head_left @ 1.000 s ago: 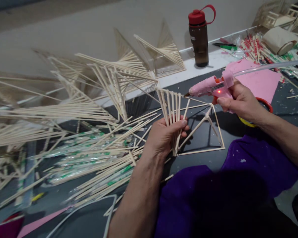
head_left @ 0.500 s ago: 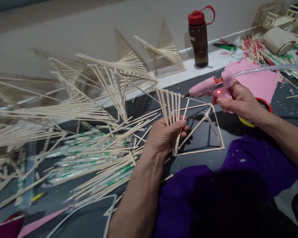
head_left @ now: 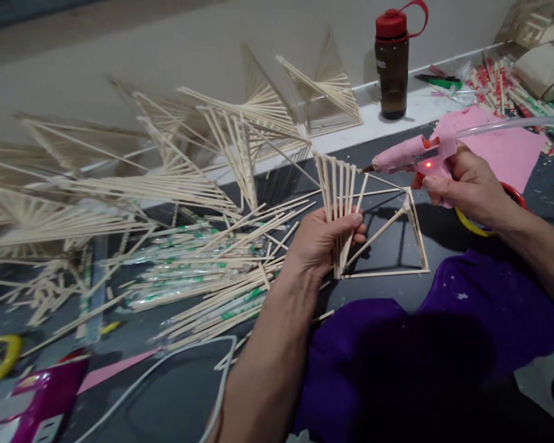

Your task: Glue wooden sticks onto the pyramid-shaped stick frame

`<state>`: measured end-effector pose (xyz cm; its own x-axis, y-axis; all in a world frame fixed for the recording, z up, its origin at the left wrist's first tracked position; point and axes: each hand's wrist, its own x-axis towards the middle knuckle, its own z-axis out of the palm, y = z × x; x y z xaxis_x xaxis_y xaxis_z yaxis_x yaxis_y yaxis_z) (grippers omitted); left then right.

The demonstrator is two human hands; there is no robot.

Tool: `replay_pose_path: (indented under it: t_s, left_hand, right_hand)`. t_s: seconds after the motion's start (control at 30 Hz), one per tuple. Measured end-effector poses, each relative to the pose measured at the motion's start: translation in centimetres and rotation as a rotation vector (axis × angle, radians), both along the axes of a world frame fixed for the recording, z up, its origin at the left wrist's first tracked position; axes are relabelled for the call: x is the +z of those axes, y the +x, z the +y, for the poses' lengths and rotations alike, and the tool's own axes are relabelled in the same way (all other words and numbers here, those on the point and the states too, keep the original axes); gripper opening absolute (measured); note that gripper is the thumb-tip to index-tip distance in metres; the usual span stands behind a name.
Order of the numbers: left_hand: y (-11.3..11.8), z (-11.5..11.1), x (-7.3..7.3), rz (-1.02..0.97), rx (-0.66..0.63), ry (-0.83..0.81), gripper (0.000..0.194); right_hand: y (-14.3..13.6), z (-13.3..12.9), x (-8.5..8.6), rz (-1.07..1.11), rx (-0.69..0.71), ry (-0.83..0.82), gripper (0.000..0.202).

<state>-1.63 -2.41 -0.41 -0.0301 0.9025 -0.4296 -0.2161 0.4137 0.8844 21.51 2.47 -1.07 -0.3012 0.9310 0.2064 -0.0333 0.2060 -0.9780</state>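
Observation:
My left hand (head_left: 335, 237) is closed around a fan of thin wooden chopsticks (head_left: 345, 184), part of a glued stick frame (head_left: 388, 272) that rests on the dark table. Its thumb presses across the sticks. In my right hand (head_left: 466, 178) is a pink hot glue gun (head_left: 415, 154) with a lit red light and a clear glue stick (head_left: 512, 125) out of its back. The gun's dark nozzle points left, close to the upper ends of the fanned sticks; whether it touches one I cannot tell.
Loose and wrapped chopsticks (head_left: 212, 271) lie left of my arm. Finished stick structures (head_left: 249, 123) stand along the wall, near a brown bottle (head_left: 392, 74) with a red lid. Pink paper (head_left: 493, 141) and red-and-yellow scissors (head_left: 473, 224) are at right. A purple power strip (head_left: 50, 394) sits front left.
The whole view has shifted, so things appear farther right, and more of the purple device at lower left shows. Both hands keep their grips; the nozzle stays close to the stick tops.

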Motion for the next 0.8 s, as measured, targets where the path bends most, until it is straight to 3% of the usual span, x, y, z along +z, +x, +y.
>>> replay_pose_path:
  t_s: [0.23,0.4,0.57,0.8]
  left_hand:
    - [-0.1,0.3,0.0,-0.002,0.026,-0.032,0.023]
    - [0.0,0.5,0.3,0.015,0.050,-0.054,0.021]
    - [0.1,0.5,0.4,-0.009,0.052,-0.059,0.018]
    - [0.1,0.4,0.3,-0.013,0.073,-0.030,0.014]
  right_hand:
    - [0.2,0.6,-0.1,0.059,-0.029,0.014,0.042]
    - [0.6,1.2,0.9,0.134,-0.121,-0.064,0.041]
    - [3.6,2.6,2.0,0.131,-0.284,-0.155,0.031]
    - [6.9,4.6,1.6,0.174,-0.319,-0.273,0.021]
